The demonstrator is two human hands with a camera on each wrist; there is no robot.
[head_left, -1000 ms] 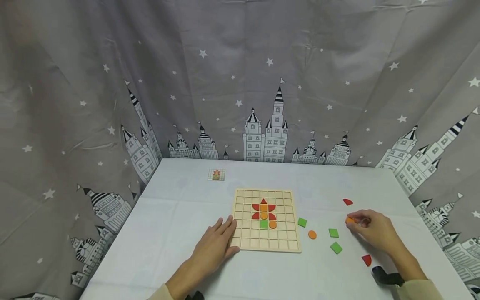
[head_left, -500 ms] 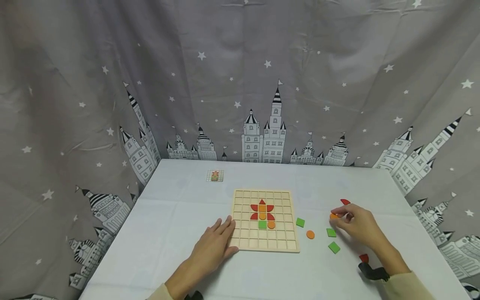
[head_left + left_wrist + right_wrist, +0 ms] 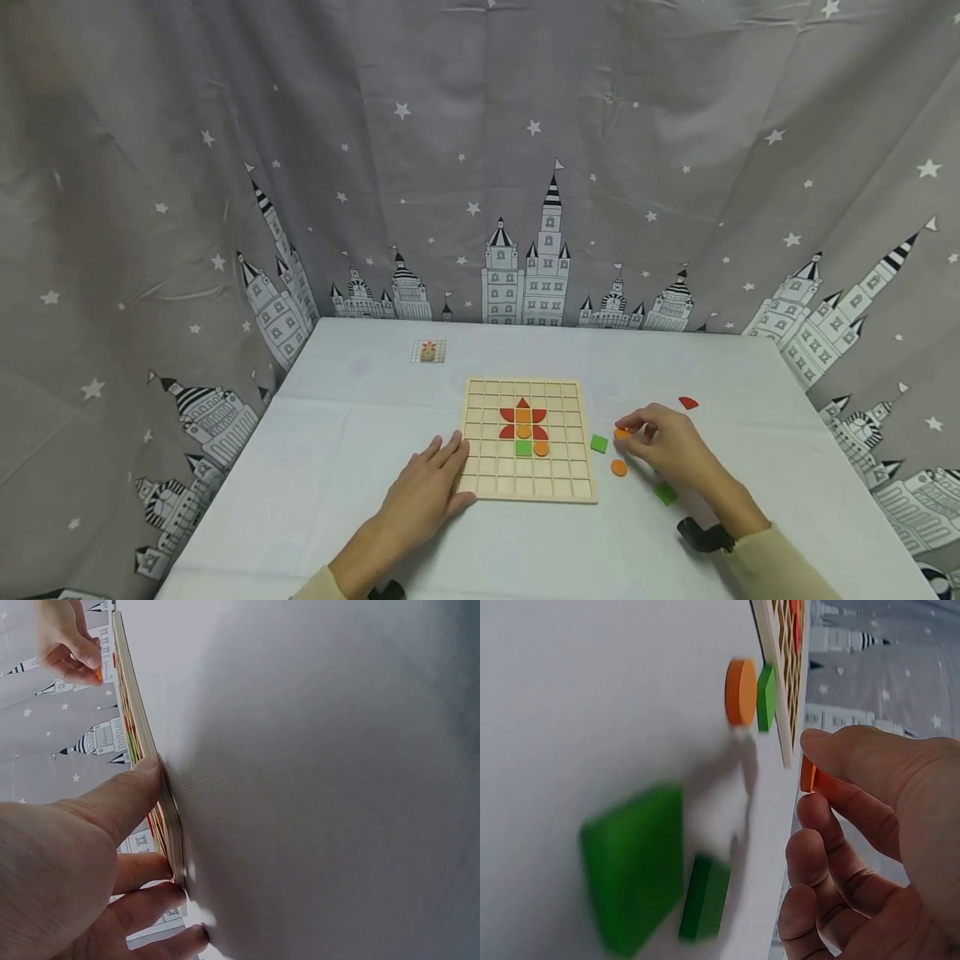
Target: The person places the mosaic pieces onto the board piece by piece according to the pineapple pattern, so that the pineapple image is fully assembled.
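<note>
My right hand (image 3: 667,446) pinches an orange disc (image 3: 621,433) between thumb and index finger, held above the table just right of the wooden grid board (image 3: 487,485). In the right wrist view the disc (image 3: 808,774) shows edge-on at the fingertips. My left hand (image 3: 423,493) rests at the board's left edge, fingers straight, thumb (image 3: 135,787) along the near corner. On the board, red pieces (image 3: 538,432) surround an orange square and a disc; below sit a green square (image 3: 523,448) and another orange disc (image 3: 541,448).
Beside the board lie a green square (image 3: 598,443) and an orange disc (image 3: 618,467). Two more green squares (image 3: 634,870) lie under the right hand, one hidden in the head view. A red quarter piece (image 3: 688,402) lies farther right. A pattern card (image 3: 428,351) lies at back left.
My right hand has carried the orange disc left, from the table's right side to near the board. My left hand has stayed at the board's edge.
</note>
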